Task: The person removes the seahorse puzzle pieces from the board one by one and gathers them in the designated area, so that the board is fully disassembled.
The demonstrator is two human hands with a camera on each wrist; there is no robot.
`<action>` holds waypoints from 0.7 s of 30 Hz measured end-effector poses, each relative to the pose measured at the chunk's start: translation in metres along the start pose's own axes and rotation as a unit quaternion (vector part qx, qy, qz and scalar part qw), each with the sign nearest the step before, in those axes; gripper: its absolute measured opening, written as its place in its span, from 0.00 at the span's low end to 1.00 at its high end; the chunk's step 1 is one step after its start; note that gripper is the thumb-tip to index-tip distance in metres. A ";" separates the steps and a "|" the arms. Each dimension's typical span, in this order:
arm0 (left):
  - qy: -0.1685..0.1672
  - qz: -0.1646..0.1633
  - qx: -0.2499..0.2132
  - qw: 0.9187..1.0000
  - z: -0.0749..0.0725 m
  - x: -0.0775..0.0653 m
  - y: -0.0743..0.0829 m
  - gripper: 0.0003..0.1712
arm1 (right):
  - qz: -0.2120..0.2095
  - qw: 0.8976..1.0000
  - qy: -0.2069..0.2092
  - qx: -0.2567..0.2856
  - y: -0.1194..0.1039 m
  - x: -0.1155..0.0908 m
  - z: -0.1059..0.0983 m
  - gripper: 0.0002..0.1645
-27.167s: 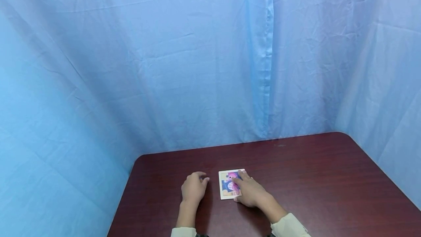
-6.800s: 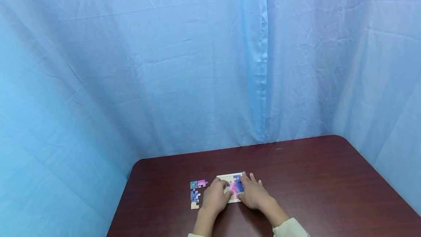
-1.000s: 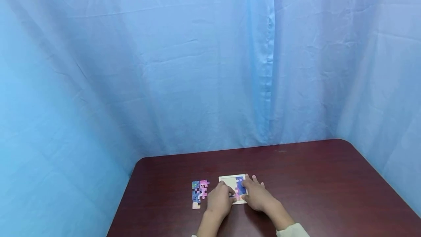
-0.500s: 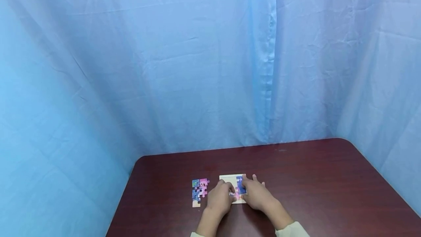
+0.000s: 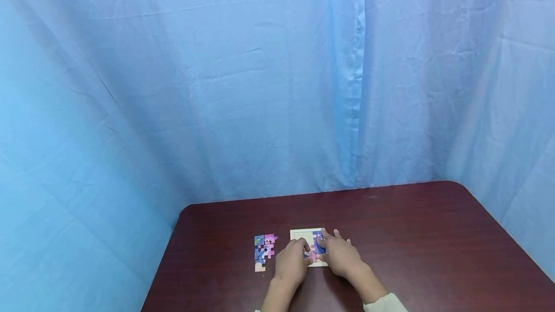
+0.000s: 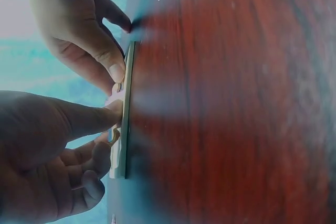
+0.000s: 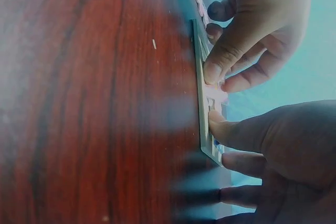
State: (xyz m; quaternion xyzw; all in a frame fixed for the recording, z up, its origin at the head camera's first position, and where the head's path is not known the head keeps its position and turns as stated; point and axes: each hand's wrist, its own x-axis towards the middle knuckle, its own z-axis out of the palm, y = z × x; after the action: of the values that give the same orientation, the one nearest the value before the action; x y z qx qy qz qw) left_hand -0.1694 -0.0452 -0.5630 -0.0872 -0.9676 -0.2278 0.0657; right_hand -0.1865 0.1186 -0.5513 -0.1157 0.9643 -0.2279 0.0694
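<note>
Pinches blue-marked jigsaw piece in left-hand fingers, rests splayed right-hand fingers on square cream wooden frame, likely steadying it.

Five loose puzzle pieces, one puzzle frame and one table are visible.
</note>
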 end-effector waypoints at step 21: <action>0.065 0.032 -0.063 0.995 -0.017 -0.012 -0.012 0.06 | 0.004 0.999 0.009 -0.039 -0.002 0.002 0.004 0.31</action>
State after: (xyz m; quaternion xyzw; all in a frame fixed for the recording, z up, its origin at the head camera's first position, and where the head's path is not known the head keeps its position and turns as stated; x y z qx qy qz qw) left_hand -0.1584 -0.0652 -0.5557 -0.1072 -0.9416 -0.2915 0.1302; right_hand -0.1871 0.1150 -0.5541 -0.1120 0.9736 -0.1907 0.0572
